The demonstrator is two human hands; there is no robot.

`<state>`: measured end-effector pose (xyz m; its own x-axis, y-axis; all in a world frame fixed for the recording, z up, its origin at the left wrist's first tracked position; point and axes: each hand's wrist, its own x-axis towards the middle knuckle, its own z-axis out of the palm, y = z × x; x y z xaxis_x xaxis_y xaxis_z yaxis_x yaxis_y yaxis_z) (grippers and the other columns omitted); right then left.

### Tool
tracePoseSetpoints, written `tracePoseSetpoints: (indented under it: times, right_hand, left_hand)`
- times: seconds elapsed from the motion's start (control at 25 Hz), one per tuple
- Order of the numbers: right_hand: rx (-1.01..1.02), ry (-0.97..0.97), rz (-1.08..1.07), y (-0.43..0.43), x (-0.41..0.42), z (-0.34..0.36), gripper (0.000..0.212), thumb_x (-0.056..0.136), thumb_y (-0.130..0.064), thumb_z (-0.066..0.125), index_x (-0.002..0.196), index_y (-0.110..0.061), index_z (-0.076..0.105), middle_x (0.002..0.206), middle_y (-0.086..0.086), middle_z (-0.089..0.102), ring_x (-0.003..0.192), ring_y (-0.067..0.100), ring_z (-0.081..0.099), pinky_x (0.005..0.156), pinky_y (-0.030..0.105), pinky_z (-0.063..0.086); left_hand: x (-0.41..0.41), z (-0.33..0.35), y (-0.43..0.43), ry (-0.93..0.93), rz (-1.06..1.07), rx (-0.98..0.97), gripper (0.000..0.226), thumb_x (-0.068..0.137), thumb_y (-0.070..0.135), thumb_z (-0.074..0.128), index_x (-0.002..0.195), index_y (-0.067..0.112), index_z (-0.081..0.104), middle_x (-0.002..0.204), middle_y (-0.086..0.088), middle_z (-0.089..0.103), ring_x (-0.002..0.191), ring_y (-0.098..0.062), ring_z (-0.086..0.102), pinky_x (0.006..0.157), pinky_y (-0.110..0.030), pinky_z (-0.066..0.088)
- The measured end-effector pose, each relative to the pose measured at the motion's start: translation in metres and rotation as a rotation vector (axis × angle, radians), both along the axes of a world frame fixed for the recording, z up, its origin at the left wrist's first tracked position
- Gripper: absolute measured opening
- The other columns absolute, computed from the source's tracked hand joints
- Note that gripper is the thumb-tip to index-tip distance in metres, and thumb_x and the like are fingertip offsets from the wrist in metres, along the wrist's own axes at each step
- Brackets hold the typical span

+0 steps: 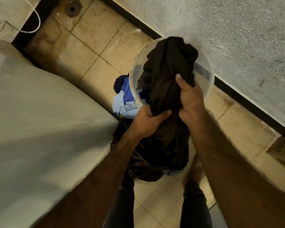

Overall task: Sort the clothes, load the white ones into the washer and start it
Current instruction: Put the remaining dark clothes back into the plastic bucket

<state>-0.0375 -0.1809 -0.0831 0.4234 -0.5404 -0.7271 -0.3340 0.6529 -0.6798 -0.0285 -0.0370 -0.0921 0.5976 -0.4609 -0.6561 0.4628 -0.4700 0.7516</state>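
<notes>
A dark brown garment (pixel 168 66) spills out of a clear plastic bucket (pixel 209 79) that stands on the tiled floor by the wall. My left hand (pixel 148 120) grips the garment low on its near side. My right hand (pixel 190 99) clutches the same cloth just to the right, thumb pointing up. Below my hands more dark cloth (pixel 156 162) hangs down in a heap. Left of the bucket lies a small pile of blue and light-blue clothes (pixel 124 99). The washer's white top (pixel 39 120) fills the left side.
A rough plaster wall (pixel 220 30) with a dark skirting runs along the right. A floor drain (pixel 72 8) sits at the top, and a white cord (pixel 37 22) hangs behind the washer. My legs and bare foot (pixel 194 171) stand on the tiles below the clothes.
</notes>
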Motion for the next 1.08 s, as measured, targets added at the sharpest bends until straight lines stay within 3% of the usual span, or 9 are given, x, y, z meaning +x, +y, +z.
tracePoseSetpoints:
  times: [0.16, 0.28, 0.36, 0.44, 0.6, 0.76, 0.88, 0.96, 1.08]
  right_hand:
    - [-0.31, 0.241, 0.24, 0.015, -0.023, 0.004, 0.067, 0.087, -0.063, 0.063, 0.141, -0.025, 0.052, 0.134, -0.005, 0.062, 0.116, 0.013, 0.06, 0.083, 0.018, 0.051]
    - [-0.479, 0.391, 0.406, 0.035, -0.062, 0.01, 0.088, 0.07, -0.093, 0.049, 0.138, -0.038, 0.048, 0.132, -0.015, 0.06, 0.121, 0.013, 0.059, 0.099, 0.038, 0.051]
    - [-0.305, 0.266, 0.4, 0.044, -0.081, 0.01, 0.088, 0.069, -0.083, 0.065, 0.143, -0.039, 0.044, 0.131, -0.019, 0.058, 0.123, 0.01, 0.056, 0.097, 0.033, 0.052]
    - [-0.201, 0.159, 0.372, 0.047, -0.087, 0.005, 0.076, 0.079, -0.055, 0.078, 0.145, -0.03, 0.048, 0.135, -0.01, 0.061, 0.125, 0.013, 0.058, 0.101, 0.037, 0.054]
    - [-0.164, 0.095, 0.175, 0.037, -0.067, 0.002, 0.043, 0.09, -0.025, 0.074, 0.132, -0.023, 0.065, 0.118, -0.004, 0.074, 0.11, 0.016, 0.07, 0.097, 0.04, 0.058]
    - [0.067, 0.067, 0.001, 0.009, -0.026, -0.006, 0.044, 0.083, -0.03, 0.078, 0.125, -0.022, 0.068, 0.11, 0.001, 0.076, 0.098, 0.023, 0.073, 0.079, 0.035, 0.062]
    - [0.162, 0.177, -0.061, -0.001, -0.007, -0.024, 0.054, 0.086, -0.031, 0.078, 0.135, -0.017, 0.06, 0.115, 0.006, 0.071, 0.093, 0.025, 0.069, 0.07, 0.032, 0.059]
    - [0.185, 0.222, -0.058, -0.002, -0.008, -0.035, 0.069, 0.084, -0.035, 0.08, 0.143, -0.014, 0.052, 0.125, 0.009, 0.067, 0.103, 0.03, 0.068, 0.084, 0.041, 0.06]
    - [0.129, 0.226, 0.088, 0.01, -0.032, -0.029, 0.092, 0.074, -0.064, 0.077, 0.149, -0.02, 0.046, 0.138, 0.007, 0.062, 0.119, 0.028, 0.064, 0.103, 0.046, 0.054]
  left_hand:
    - [0.011, 0.008, -0.017, 0.112, 0.15, 0.04, 0.014, 0.091, 0.029, 0.071, 0.104, 0.024, 0.073, 0.099, 0.007, 0.077, 0.094, -0.011, 0.074, 0.079, -0.022, 0.06]
    - [0.026, 0.01, -0.031, 0.207, 0.203, 0.088, 0.022, 0.089, 0.039, 0.071, 0.104, 0.023, 0.071, 0.107, 0.0, 0.075, 0.099, -0.019, 0.072, 0.087, -0.034, 0.059]
    - [0.033, 0.009, -0.043, 0.28, 0.286, 0.096, 0.037, 0.088, 0.037, 0.072, 0.117, 0.015, 0.066, 0.119, -0.006, 0.071, 0.107, -0.026, 0.068, 0.097, -0.042, 0.056]
    - [0.033, 0.007, -0.052, 0.293, 0.322, 0.094, 0.054, 0.088, 0.037, 0.073, 0.132, 0.01, 0.057, 0.129, -0.009, 0.066, 0.115, -0.028, 0.064, 0.104, -0.045, 0.052]
    - [0.028, 0.004, -0.047, 0.053, 0.199, 0.132, 0.078, 0.078, 0.066, 0.068, 0.139, 0.02, 0.055, 0.136, -0.001, 0.064, 0.12, -0.017, 0.06, 0.101, -0.029, 0.047]
    - [0.009, 0.003, -0.007, 0.36, 0.18, -0.045, 0.06, 0.077, 0.073, 0.06, 0.121, 0.031, 0.061, 0.102, 0.015, 0.078, 0.097, -0.004, 0.073, 0.077, -0.016, 0.058]
    - [-0.009, 0.004, 0.008, 0.34, 0.053, -0.003, 0.054, 0.069, 0.065, 0.075, 0.114, 0.039, 0.064, 0.115, 0.016, 0.074, 0.107, -0.004, 0.07, 0.092, -0.023, 0.056]
    - [-0.011, 0.005, 0.004, 0.265, 0.042, 0.081, 0.056, 0.072, 0.057, 0.076, 0.12, 0.029, 0.068, 0.119, 0.006, 0.073, 0.109, -0.014, 0.07, 0.098, -0.033, 0.055]
    - [0.003, 0.002, -0.013, 0.307, 0.158, 0.233, 0.053, 0.082, 0.052, 0.07, 0.12, 0.015, 0.065, 0.112, -0.003, 0.072, 0.099, -0.02, 0.069, 0.083, -0.033, 0.057]
